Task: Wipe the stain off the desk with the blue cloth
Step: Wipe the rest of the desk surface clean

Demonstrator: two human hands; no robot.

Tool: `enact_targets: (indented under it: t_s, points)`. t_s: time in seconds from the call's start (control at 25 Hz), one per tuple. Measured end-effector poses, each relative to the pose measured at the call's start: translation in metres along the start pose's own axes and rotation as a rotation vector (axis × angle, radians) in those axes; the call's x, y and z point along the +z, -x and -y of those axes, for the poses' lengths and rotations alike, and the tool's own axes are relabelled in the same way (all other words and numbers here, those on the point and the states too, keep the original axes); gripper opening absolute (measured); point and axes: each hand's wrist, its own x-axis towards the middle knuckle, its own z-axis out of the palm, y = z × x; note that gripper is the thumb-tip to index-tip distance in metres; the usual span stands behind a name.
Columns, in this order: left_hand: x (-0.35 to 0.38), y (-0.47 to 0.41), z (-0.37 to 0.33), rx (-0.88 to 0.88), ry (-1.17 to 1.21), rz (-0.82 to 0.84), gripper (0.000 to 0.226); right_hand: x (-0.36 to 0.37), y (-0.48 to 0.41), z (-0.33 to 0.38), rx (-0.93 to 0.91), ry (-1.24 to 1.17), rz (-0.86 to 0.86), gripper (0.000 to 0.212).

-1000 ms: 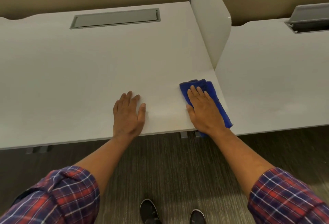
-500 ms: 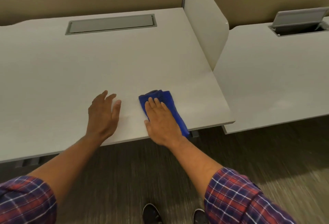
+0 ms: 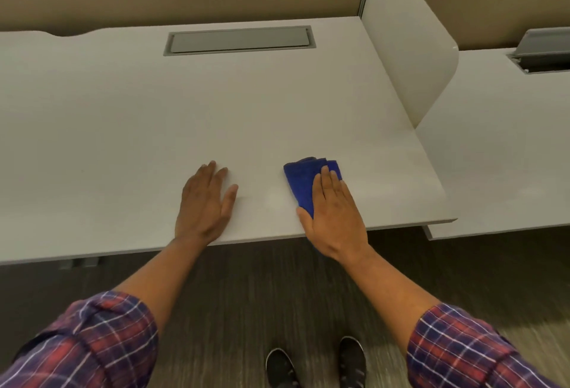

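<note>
your right hand [image 3: 334,218] lies flat, palm down, on the folded blue microfibre cloth [image 3: 303,182], fingers [image 3: 325,176] straight and close together, pressing on it rather than gripping it. the cloth sits on the white laminate counter [image 3: 154,128] near its front edge, right of centre; its far end sticks out past your fingertips and the heel of the hand hangs over the counter edge. your left hand [image 3: 205,204] rests flat on the counter just left of the cloth, apart from it, fingers extended, thumb spread a little, holding nothing. bare counter between the two hands; can't make out a stain there. a grey rectangular cable flap [image 3: 239,40] is set flush into the back of the counter. a white rounded divider panel [image 3: 407,57] stands upright along the counter's right side, and beyond it a second white desk [image 3: 499,156] with its grey flap [image 3: 543,45] propped open. rolled plaid sleeves [image 3: 92,341] on both forearms, dark shoes [image 3: 351,360] on the grey wood-grain floor [image 3: 246,289] below.
</note>
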Motion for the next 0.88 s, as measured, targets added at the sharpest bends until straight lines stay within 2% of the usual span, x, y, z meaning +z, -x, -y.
enact_targets:
  t_s: [0.16,0.24,0.28,0.36,0.44,0.48,0.56,0.6,0.68,0.76,0.84,0.88]
  points:
    - [0.002,-0.001,0.001,-0.006,0.073,-0.009,0.069,0.003,-0.001,0.036,-0.102,-0.066,-0.012,0.067]
    - [0.001,-0.002,0.002,-0.022,0.134,-0.036,0.068,0.0,-0.004,0.056,-0.14,-0.224,0.048,0.063]
    - [-0.001,-0.004,0.002,-0.03,0.156,-0.05,0.066,-0.008,-0.007,0.066,-0.09,-0.416,0.103,0.06]
    - [-0.003,-0.005,0.001,-0.04,0.176,-0.067,0.065,-0.029,-0.01,0.079,0.176,-0.975,0.169,0.048]
    - [-0.004,-0.004,0.0,-0.046,0.182,-0.068,0.065,-0.054,-0.01,0.078,0.439,-1.508,0.116,0.028]
    - [-0.005,-0.004,-0.001,-0.045,0.181,-0.068,0.066,-0.065,-0.011,0.068,0.543,-1.727,0.114,0.025]
    - [-0.006,-0.004,-0.003,-0.038,0.154,-0.068,0.068,-0.09,-0.013,0.033,0.676,-2.128,0.202,0.034]
    - [-0.006,-0.004,-0.004,-0.035,0.133,-0.068,0.068,-0.103,-0.015,0.009,0.686,-2.239,0.219,0.038]
    - [-0.005,-0.004,-0.006,-0.034,0.099,-0.066,0.07,-0.127,-0.023,-0.045,0.652,-2.273,0.162,0.041]
    - [-0.005,-0.004,-0.006,-0.033,0.067,-0.058,0.071,-0.142,-0.037,-0.098,0.618,-2.149,-0.005,0.037]
    - [-0.003,-0.004,-0.005,-0.033,0.042,-0.05,0.07,-0.149,-0.056,-0.146,0.582,-1.733,-0.179,0.023]
    - [-0.002,-0.005,-0.005,-0.032,0.033,-0.05,0.069,-0.148,-0.064,-0.165,0.546,-1.451,-0.194,0.02]
